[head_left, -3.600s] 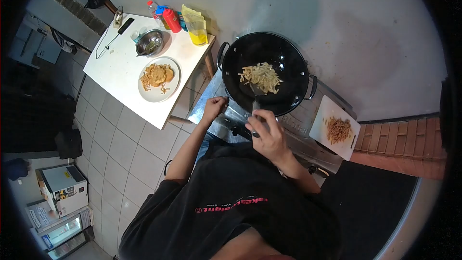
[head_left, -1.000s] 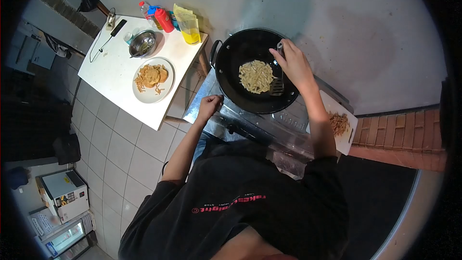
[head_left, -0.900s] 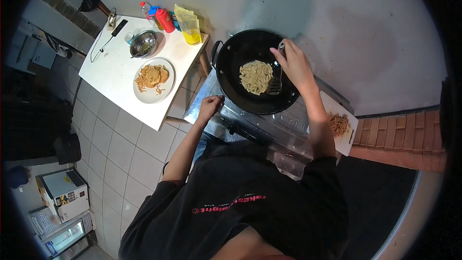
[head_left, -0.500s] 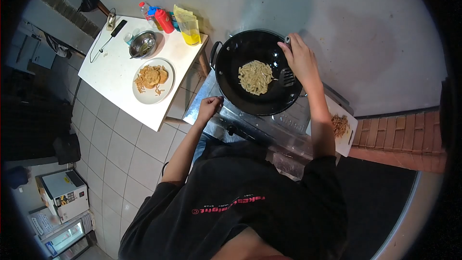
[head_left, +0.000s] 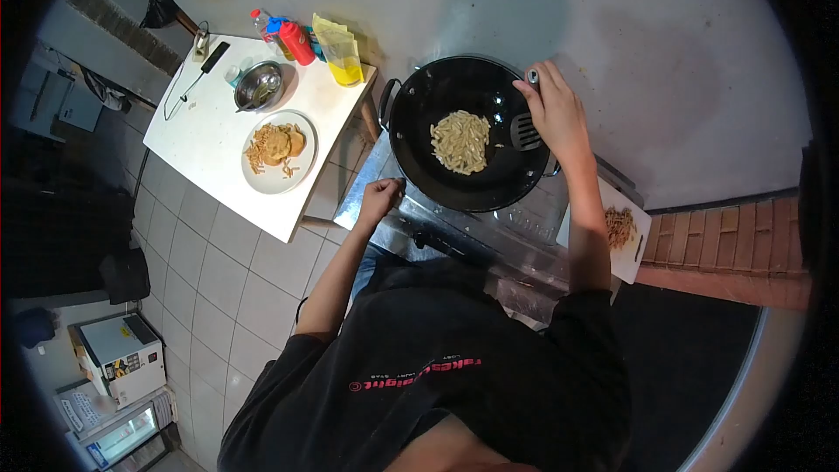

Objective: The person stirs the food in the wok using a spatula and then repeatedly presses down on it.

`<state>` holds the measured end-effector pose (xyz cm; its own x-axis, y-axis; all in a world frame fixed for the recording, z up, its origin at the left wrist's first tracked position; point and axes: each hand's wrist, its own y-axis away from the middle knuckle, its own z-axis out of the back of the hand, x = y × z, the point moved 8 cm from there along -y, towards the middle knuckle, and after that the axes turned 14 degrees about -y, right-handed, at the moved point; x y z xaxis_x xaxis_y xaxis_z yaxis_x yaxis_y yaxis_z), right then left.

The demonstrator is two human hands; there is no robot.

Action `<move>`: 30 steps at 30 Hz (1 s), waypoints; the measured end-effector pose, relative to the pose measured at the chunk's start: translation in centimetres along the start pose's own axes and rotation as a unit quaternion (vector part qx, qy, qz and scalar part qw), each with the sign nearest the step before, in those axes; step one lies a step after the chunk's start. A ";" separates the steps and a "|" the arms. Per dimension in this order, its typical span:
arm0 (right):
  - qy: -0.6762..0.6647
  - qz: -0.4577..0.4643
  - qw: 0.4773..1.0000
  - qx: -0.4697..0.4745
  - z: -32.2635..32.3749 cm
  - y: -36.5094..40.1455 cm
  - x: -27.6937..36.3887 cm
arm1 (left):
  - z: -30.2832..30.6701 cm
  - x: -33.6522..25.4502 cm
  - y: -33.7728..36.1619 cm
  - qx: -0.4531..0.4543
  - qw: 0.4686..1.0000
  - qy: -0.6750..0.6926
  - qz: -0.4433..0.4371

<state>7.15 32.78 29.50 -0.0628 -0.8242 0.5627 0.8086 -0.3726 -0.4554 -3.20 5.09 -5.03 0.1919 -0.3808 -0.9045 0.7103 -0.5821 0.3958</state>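
Note:
A black wok [head_left: 489, 188] sits on the metal stove, with a mound of pale, stick-shaped food pieces [head_left: 461, 142] in its middle. My right hand [head_left: 559, 114] is closed around the upright handle of a slotted spatula [head_left: 525, 132]. The spatula's dark blade hangs inside the wok's right side, apart from the mound. At the wok's lower left edge, my left hand [head_left: 381, 200] has its fingers curled in. Something dark shows at its fingertips, too small to name.
On the white table [head_left: 214, 153] at left are a plate [head_left: 260, 182] of fried food, a metal bowl [head_left: 260, 86], a red squeeze bottle [head_left: 296, 44] and a yellow pouch [head_left: 339, 51]. A cutting board [head_left: 626, 260] with chopped brown pieces lies right of the stove [head_left: 437, 223].
My right hand and the spatula have shifted right, so the blade has drawn away from the food mound. My left hand stays about where it was.

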 end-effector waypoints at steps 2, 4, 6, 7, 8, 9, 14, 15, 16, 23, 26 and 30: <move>0.009 -0.006 1.000 0.017 -0.8 0.3 -0.6 | -0.1 -0.5 0.2 0.003 1.000 0.000 0.000; -0.021 0.005 1.000 0.020 -1.9 0.8 -1.3 | -0.2 -0.2 0.0 0.002 1.000 0.011 -0.004; -0.064 0.010 0.997 0.035 -2.6 1.1 -0.9 | -0.2 -0.1 0.0 0.001 1.000 0.021 -0.008; -0.064 0.011 0.997 0.034 -2.7 1.1 -0.7 | -0.2 -0.1 -0.1 0.002 1.000 0.023 -0.007; -0.075 0.014 0.997 0.032 -2.8 1.3 -0.6 | -0.2 -0.1 0.0 0.003 1.000 0.025 -0.006; -0.087 0.017 0.996 0.030 -2.8 1.2 -0.2 | -0.1 -0.5 0.1 0.002 1.000 0.024 -0.006; -0.051 0.028 0.998 0.008 -0.9 0.8 1.3 | -0.1 -1.5 0.9 0.010 1.000 0.007 0.002; -0.036 0.033 0.999 0.006 -0.7 0.7 1.4 | -0.2 -1.2 0.7 0.011 1.000 0.007 0.002; -0.036 0.034 0.999 0.005 -0.7 0.7 1.3 | -0.2 -0.9 0.5 0.015 1.000 0.017 -0.006; -0.019 0.015 1.000 -0.017 -1.0 1.3 -0.9 | -0.1 -2.1 1.2 0.007 1.000 0.013 -0.002; -0.036 0.011 0.999 -0.015 -1.3 1.6 -0.8 | -0.1 -2.4 1.4 0.017 1.000 0.021 -0.002; -0.058 0.040 0.997 -0.031 -1.2 1.2 1.5 | -0.3 -1.3 0.8 0.020 1.000 0.013 0.002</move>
<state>7.31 30.61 28.91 0.0706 -0.7986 0.5977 0.7701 -0.3372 -0.5416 -2.73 5.35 -3.57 0.2135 -0.3645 -0.9064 0.6823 -0.6084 0.4053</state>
